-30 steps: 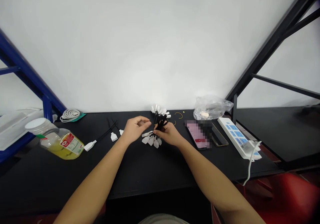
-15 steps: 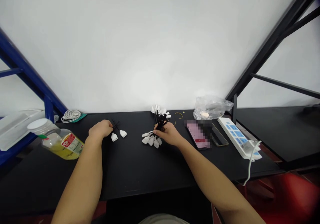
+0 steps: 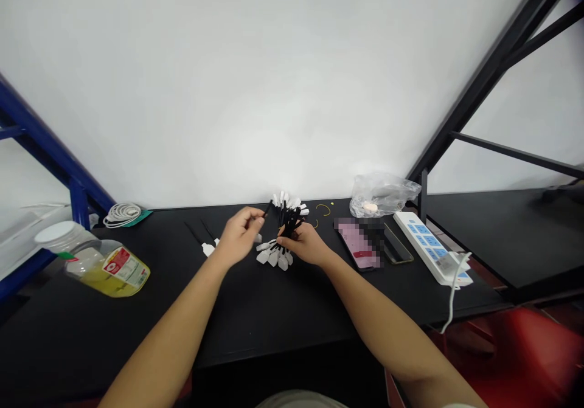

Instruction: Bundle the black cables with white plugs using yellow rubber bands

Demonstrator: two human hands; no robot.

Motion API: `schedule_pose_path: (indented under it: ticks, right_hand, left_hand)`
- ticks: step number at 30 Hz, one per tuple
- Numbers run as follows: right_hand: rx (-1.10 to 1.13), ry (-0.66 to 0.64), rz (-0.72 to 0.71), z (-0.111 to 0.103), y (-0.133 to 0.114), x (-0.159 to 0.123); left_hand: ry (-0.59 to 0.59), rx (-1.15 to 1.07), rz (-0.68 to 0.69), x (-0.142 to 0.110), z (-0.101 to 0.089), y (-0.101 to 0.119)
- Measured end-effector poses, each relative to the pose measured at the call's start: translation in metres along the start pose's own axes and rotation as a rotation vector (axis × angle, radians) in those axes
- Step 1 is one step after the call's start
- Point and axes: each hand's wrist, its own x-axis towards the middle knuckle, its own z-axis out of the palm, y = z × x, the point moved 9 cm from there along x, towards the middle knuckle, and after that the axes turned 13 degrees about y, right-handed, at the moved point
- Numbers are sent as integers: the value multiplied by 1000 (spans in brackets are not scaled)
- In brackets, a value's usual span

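Observation:
My right hand (image 3: 309, 244) is closed around a bundle of short black cables (image 3: 289, 218). White connectors (image 3: 275, 257) fan out at its near end, with more white pieces at the far end by the wall. Just left of the bundle, my left hand (image 3: 239, 233) pinches a single black cable (image 3: 268, 208). Its dark end points up and right, and a white connector shows below the fingers. Two loose black cables (image 3: 193, 232) with white connectors (image 3: 208, 249) lie on the black table to the left, one partly hidden by my left hand.
On the left are a plastic jar (image 3: 107, 268) with yellow contents and a coiled white cable (image 3: 124, 213). To the right lie two phones (image 3: 360, 244) (image 3: 398, 244), a clear plastic bag (image 3: 385, 192) and a white power strip (image 3: 429, 244). Yellow bits (image 3: 323, 207) lie behind my right hand.
My left hand has moved right from the loose cables to the bundle, now carrying one cable. My right hand keeps its hold on the bundle in nearly the same place.

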Motion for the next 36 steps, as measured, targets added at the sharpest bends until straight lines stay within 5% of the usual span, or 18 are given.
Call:
schedule_pose_path:
  ticks: [5,9,12,15,19,23,30,36]
  right_hand:
    - [18,9,-34,-1,-1,-1]
    - [30,-25,-45,1,-7,-1]
    - [18,-23,-37,0,-7,-1]
    - [-19,-18,-26,0,-5,-1]
    - [-45,-23,-20,1,-2,-1]
    - [-47,-26,-5,1,0,-1]
    - [-47,-22,10,1,1,-1]
    - [-27,-12,13,1,2,-1]
  left_hand:
    - [-139,-308,-166,-24,54,-4]
    - [-137,-437,-265,-23,59,-12]
    - [-115,-136,-164,-8,33,-16]
    - [-46,459,-81,13,-15,-35]
    - [-25,888,-379,27,-83,-97]
    - [-111,956,-580,24,-107,-140]
    - [-222,904,-434,24,-77,-140]
    - [-157,708,-223,25,-38,-94]
